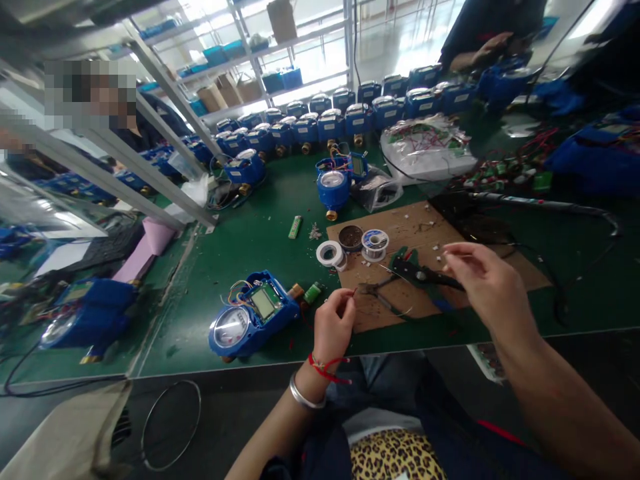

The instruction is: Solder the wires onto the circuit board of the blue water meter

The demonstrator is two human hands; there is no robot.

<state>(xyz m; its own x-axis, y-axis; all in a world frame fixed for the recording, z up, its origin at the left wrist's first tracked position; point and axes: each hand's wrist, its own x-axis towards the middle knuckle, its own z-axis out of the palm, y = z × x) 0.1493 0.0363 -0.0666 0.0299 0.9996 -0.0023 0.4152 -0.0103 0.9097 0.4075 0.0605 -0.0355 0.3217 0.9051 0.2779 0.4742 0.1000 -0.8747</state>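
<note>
My left hand (334, 323) is closed in a pinch at the table's front edge, with the thin tip of a red wire poking out between finger and thumb. Next to it, metal cutting pliers (376, 292) lie on a cardboard sheet (413, 223). My right hand (493, 287) hovers by the black handle of a wire stripper (423, 272); its fingertips are drawn together, and what they hold is too small to make out. To the left rests an opened blue water meter (253, 313) with its display board and loose wires showing.
A solder spool (375, 245), white tape roll (330, 254) and round brown tin (351, 237) stand together. Another opened meter (333, 188) is behind them. Rows of blue meters (330, 123) line the back. A bag of wired parts (427, 143) lies right. Co-workers sit across the table.
</note>
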